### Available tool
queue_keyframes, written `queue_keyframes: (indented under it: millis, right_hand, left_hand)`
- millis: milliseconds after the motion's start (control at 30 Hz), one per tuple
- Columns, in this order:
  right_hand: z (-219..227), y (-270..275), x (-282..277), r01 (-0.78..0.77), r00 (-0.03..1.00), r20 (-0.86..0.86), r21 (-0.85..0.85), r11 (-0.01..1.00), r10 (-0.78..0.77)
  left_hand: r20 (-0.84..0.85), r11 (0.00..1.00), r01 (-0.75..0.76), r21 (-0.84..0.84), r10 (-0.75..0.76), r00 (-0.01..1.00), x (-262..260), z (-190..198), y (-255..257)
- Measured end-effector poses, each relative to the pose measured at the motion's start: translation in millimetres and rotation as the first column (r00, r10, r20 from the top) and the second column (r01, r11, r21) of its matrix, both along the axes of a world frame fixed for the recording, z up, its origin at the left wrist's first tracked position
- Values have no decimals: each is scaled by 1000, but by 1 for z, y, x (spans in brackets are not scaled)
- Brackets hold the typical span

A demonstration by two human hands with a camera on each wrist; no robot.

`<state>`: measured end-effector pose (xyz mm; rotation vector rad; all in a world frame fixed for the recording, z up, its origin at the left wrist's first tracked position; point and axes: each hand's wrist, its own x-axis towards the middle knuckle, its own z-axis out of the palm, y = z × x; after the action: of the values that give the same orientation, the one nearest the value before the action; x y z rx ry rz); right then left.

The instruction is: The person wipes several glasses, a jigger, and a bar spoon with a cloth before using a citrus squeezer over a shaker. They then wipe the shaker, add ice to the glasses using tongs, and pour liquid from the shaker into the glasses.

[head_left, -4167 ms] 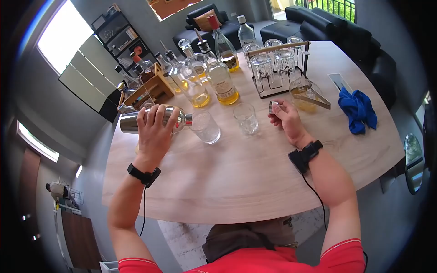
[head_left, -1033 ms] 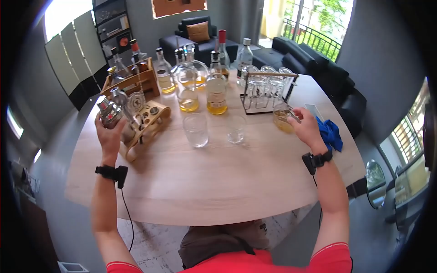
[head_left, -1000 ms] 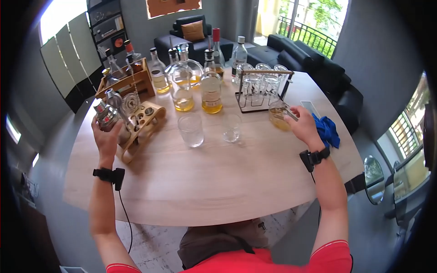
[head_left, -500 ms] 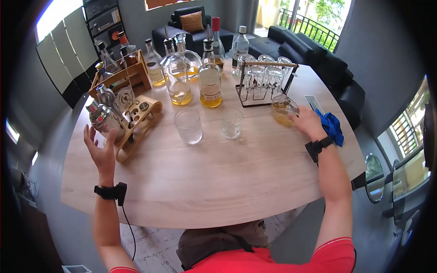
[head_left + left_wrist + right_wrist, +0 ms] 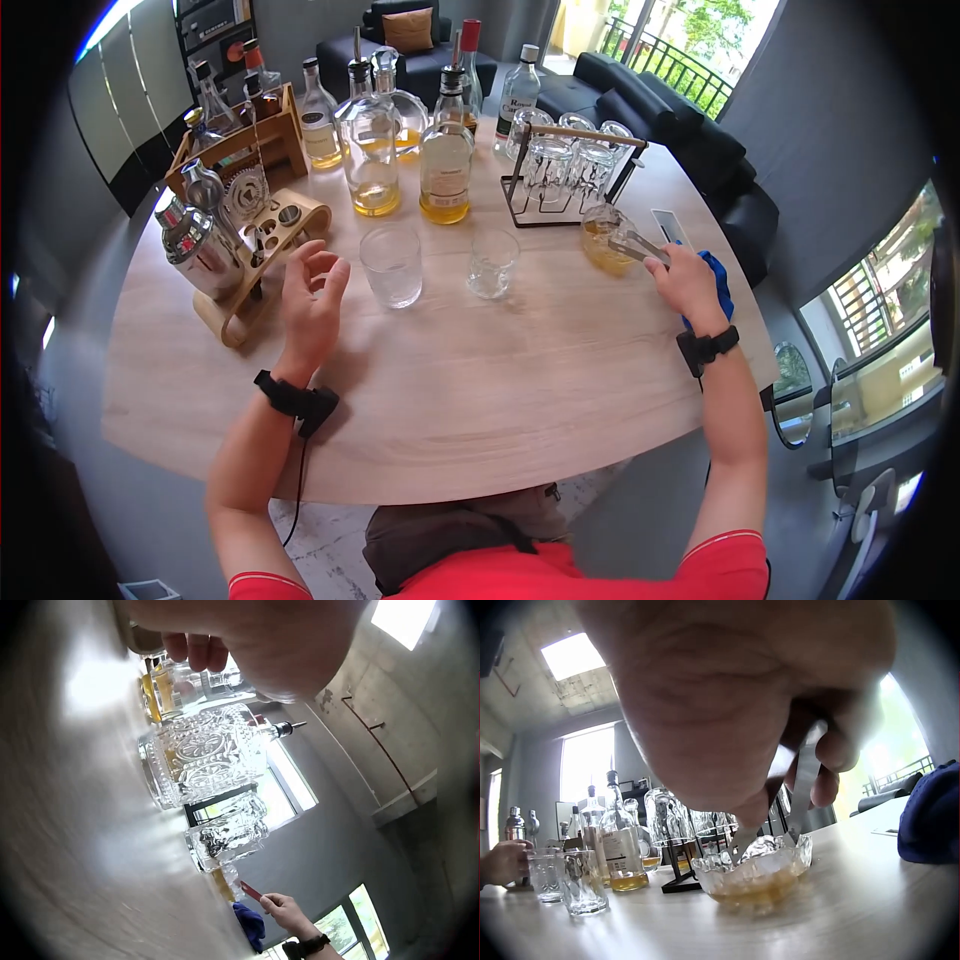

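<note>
My right hand (image 5: 692,288) grips metal tongs (image 5: 804,784), whose tips reach down into a cut-glass bowl (image 5: 757,885) with clear ice pieces and an amber tint at its base. My left hand (image 5: 313,310) holds nothing; its fingers are loosely bent above the table, just left of a patterned tall glass (image 5: 392,268). A shorter glass (image 5: 492,265) stands to the right of that one. The silver cocktail shaker (image 5: 200,245) stands capped at the left, by the wooden bar-tool stand (image 5: 312,220).
Several bottles, among them a labelled one (image 5: 445,175), line the back of the table. A metal rack (image 5: 560,222) holds upturned glasses behind the bowl. A blue cloth (image 5: 930,817) lies right of my right hand. A wooden crate (image 5: 293,130) with bottles stands back left.
My left hand has let go of the shaker at the stand and moved right toward the tall glass. My right hand, earlier holding a small metal piece, has moved to the bowl and taken the tongs.
</note>
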<state>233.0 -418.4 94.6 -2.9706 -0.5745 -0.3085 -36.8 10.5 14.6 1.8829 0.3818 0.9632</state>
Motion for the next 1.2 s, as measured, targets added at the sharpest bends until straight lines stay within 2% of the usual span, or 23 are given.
queue_keyframes:
  millis: [33,67,200,300,400,500,567,600,667,700,867,1100,1200]
  right_hand:
    - [-2,-1,-1,-9,1000,-10,6,1000,9]
    - [-5,-1,-2,-20,999,33,4,1000,20]
    - [1,1,-7,-30,998,59,-27,999,32]
    - [5,1,-9,-43,996,81,-68,997,48]
    - [6,-1,-12,-81,990,111,-20,997,82]
    - [7,-3,-15,-112,982,159,45,993,103]
    - [5,-3,-15,-182,972,186,214,960,142]
    - [5,2,-18,-187,971,185,212,959,149]
    - [7,15,-26,-269,962,158,412,871,223]
    - [10,25,-33,-270,962,157,411,871,224]
    - [14,82,-61,-438,893,150,508,742,424]
    - [10,112,-76,-573,812,158,403,714,562]
    - [9,109,-75,-536,836,151,428,728,527]
  left_hand:
    - [7,991,14,-134,-13,1000,8,-3,0]
    - [35,988,15,-153,-9,999,15,-5,-2]
    - [40,983,21,-182,-14,999,25,-20,2]
    - [-17,987,11,-162,-14,1000,23,-26,3]
    - [-61,979,17,-202,-30,998,20,-27,6]
    - [-40,970,63,-234,-75,996,21,-31,7]
    - [-45,971,72,-229,-84,995,21,-29,5]
    - [-45,971,66,-232,-78,996,21,-30,5]
    - [-32,968,91,-232,-101,994,21,-30,5]
    - [-32,968,90,-233,-100,994,21,-30,5]
    - [-59,972,77,-220,-92,994,20,-30,4]
    - [-55,970,103,-220,-118,992,16,-26,-3]
    - [-64,969,107,-221,-123,990,16,-25,-4]
